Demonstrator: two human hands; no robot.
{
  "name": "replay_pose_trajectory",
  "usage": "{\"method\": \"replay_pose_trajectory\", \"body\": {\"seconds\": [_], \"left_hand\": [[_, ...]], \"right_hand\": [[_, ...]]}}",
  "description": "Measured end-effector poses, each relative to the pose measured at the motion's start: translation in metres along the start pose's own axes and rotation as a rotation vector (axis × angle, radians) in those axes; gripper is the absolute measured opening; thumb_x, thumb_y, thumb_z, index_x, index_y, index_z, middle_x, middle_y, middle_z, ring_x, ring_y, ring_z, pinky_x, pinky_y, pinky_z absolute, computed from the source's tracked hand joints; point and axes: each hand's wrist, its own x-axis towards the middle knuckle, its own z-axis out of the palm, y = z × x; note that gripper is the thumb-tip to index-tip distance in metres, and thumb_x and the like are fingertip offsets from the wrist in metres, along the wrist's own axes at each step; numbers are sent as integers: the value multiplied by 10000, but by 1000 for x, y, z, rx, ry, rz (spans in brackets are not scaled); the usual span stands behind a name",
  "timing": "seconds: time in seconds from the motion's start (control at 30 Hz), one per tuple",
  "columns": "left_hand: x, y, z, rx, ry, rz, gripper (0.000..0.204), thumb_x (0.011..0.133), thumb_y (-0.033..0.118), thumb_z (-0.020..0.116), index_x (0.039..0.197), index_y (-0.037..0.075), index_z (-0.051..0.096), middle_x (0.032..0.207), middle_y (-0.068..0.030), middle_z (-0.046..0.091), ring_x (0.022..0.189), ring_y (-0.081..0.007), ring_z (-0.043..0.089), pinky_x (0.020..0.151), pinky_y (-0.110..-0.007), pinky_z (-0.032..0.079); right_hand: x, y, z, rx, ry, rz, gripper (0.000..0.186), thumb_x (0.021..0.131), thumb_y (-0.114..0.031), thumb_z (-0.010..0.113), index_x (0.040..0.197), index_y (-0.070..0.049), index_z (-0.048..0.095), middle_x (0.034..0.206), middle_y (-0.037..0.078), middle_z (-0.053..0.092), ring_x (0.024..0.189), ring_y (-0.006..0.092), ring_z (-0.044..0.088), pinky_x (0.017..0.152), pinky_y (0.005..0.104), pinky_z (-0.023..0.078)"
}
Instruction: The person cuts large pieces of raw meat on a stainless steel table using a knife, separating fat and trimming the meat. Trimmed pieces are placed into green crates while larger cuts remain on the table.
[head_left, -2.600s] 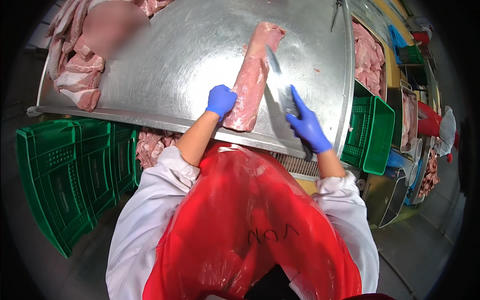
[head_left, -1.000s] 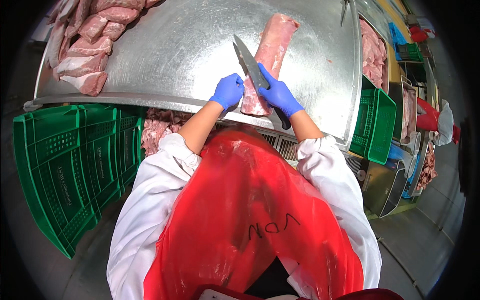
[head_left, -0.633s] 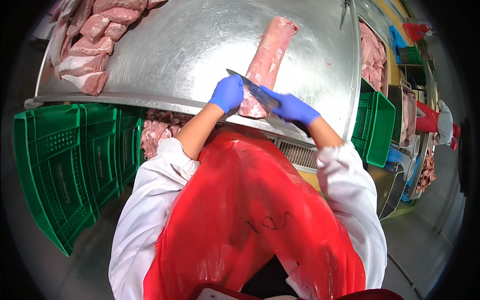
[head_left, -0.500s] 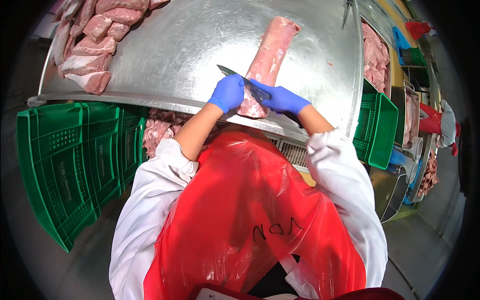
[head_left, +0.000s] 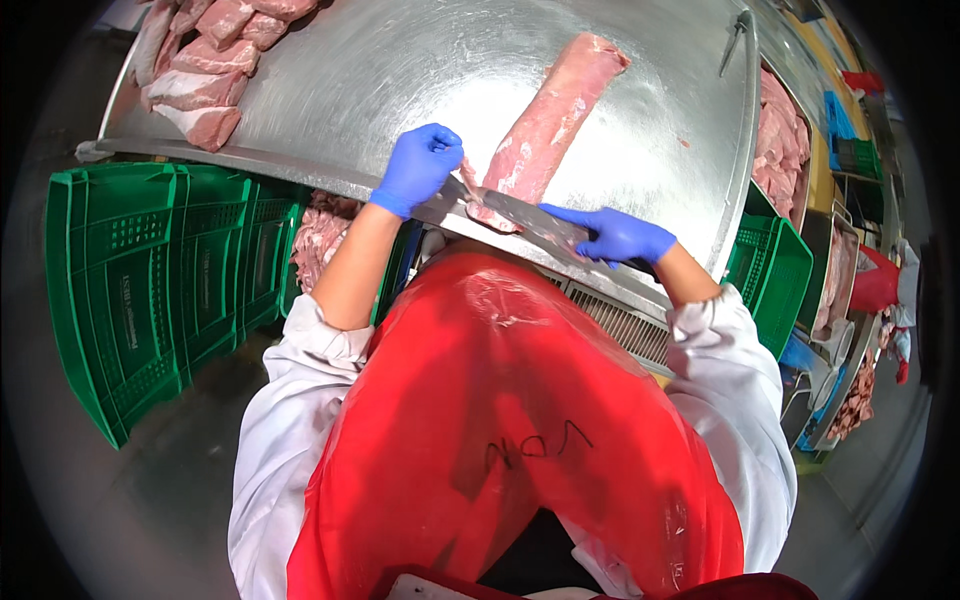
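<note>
A long pink slab of raw meat (head_left: 548,124) lies lengthwise on the steel table (head_left: 400,70), its near end at the table's front edge. My left hand (head_left: 420,165), in a blue glove, pinches a strip of trimming at the slab's near left corner. My right hand (head_left: 615,235), also in a blue glove, grips a knife (head_left: 520,213). Its blade lies flat under the near end of the meat, tip toward my left hand.
Several cut meat pieces (head_left: 215,60) are piled at the table's far left. Green plastic crates (head_left: 150,270) stand left below the table, one holding meat (head_left: 320,240); another green crate (head_left: 775,275) and trays of meat (head_left: 780,140) are at right. I wear a red apron (head_left: 500,430).
The knife came from upright beside the meat down to a flat cut across its near end. My right hand slid right along the table edge; my left hand stayed at the near corner.
</note>
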Motion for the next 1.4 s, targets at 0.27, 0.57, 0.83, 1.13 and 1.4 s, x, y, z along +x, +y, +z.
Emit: {"method": "replay_pose_trajectory", "body": {"seconds": [0.27, 0.57, 0.83, 1.13, 1.4], "left_hand": [[-70, 102, -70, 128, 152, 46, 72, 912, 50, 679, 908, 10, 619, 814, -3, 603, 779, -82, 556, 739, -233, 471], [-71, -38, -61, 925, -102, -290, 644, 845, 394, 715, 1322, -11, 564, 1328, -235, 591, 1246, -378, 556, 1065, -433, 439], [121, 23, 180, 1008, -76, -278, 1074, 631, 465, 849, 1418, -77, 357, 1305, -322, 535, 1286, -409, 501, 1045, -474, 452], [89, -3, 200, -964, 15, -127, 451, 861, 113, 626, 1282, -17, 529, 1189, -168, 648, 1105, -288, 625, 1024, -458, 487], [61, 0, 224, 671, -231, 782, 259, 783, 153, 731, 991, 45, 623, 935, -121, 632, 851, -292, 603, 771, -403, 490]], "right_hand": [[52, -17, -10, 69, 226, -70, 773, 894, -84, 554, 1576, -318, 275, 764, 50, 629, 546, 107, 540, 550, 269, 499], [-34, 82, -5, 622, 770, -35, 815, 892, 10, 586, 1586, -264, 260, 827, 8, 606, 577, 68, 519, 483, 221, 453], [-75, 94, 33, 781, 960, -40, 840, 897, 31, 598, 1590, -276, 237, 841, 22, 609, 584, 74, 544, 478, 219, 466], [-151, 146, 120, 996, 1206, 102, 824, 929, 39, 575, 1591, -296, 216, 752, 35, 602, 532, 79, 536, 463, 221, 470], [-175, 170, 147, 1089, 1458, 88, 824, 915, 52, 581, 1593, -249, 223, 824, 57, 627, 553, 87, 540, 464, 225, 463]]}}
